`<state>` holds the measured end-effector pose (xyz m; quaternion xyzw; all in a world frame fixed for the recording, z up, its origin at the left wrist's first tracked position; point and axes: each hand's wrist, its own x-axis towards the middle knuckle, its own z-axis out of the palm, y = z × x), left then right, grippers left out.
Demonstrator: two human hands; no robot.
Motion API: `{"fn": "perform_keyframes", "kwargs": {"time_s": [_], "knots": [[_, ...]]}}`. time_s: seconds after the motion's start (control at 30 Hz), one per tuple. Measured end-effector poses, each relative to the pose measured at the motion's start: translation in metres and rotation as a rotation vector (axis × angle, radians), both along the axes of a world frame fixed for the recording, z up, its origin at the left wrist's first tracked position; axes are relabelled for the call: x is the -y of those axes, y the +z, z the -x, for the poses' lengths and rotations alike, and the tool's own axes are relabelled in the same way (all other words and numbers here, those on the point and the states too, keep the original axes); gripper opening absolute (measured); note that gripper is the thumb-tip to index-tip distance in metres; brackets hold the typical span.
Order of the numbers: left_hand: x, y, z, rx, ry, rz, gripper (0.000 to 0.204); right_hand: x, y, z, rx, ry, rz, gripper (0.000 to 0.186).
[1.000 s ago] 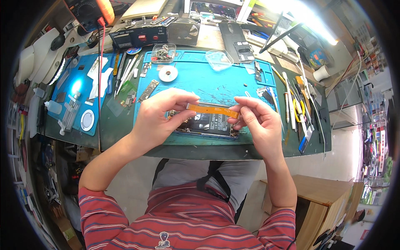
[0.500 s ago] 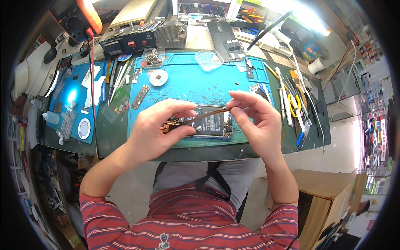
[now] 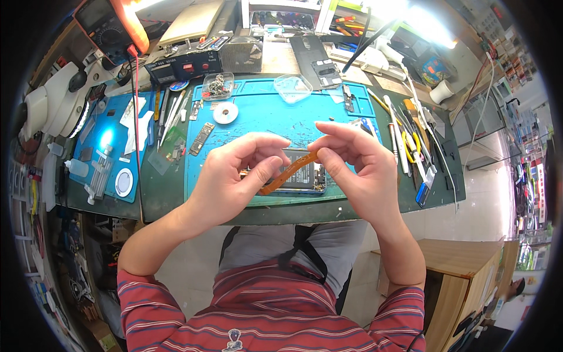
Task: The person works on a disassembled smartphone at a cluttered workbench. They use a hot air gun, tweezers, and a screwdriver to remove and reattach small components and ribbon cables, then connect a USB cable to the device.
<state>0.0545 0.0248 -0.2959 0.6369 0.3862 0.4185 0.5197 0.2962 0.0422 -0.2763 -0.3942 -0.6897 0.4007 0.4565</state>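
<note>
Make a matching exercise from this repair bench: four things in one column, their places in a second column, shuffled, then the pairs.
1. thin orange flex strip
2. round white tape roll
3. orange-cased multimeter
4. clear plastic dish of small metal parts

A. far left corner of the bench
B. pinched between both hands
C. flat on the blue work mat, toward its far left
D. far left edge of the mat

Pairs: 1-B, 2-C, 3-A, 4-D

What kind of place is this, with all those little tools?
Probably an electronics repair bench. A multimeter stands at the back, tweezers and screwdrivers lie beside a blue work mat, and both hands hold an orange flex strip over an opened phone.
</note>
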Motion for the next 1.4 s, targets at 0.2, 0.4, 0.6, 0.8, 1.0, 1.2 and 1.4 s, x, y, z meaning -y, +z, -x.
{"fn": "perform_keyframes", "kwargs": {"time_s": [0.2,0.4,0.6,0.8,1.0,1.2,1.4], "knots": [[0.002,0.002,0.002,-0.003,-0.001,0.063,0.028,-0.001,-0.004,-0.003,-0.029,-0.01,0.039,0.032],[0.0,0.001,-0.002,0.008,-0.017,0.05,0.031,-0.002,-0.001,0.0,-0.016,0.008,0.03,0.032],[0.002,-0.003,-0.017,0.164,-0.069,0.176,0.041,-0.005,0.008,0.013,0.031,0.02,-0.048,0.031],[0.0,-0.004,-0.014,0.283,0.096,0.228,0.047,0.001,0.0,0.01,0.273,0.107,-0.258,0.02],[-0.001,-0.009,-0.004,0.233,0.122,0.243,0.031,-0.002,-0.022,0.005,0.357,0.0,-0.462,0.02],[0.0,-0.005,0.013,0.206,0.143,0.314,0.028,-0.004,-0.024,-0.001,0.407,-0.033,-0.591,0.029],[-0.005,0.001,0.009,0.224,0.097,0.312,0.031,-0.016,-0.023,0.001,0.445,0.007,-0.695,0.024]]}}
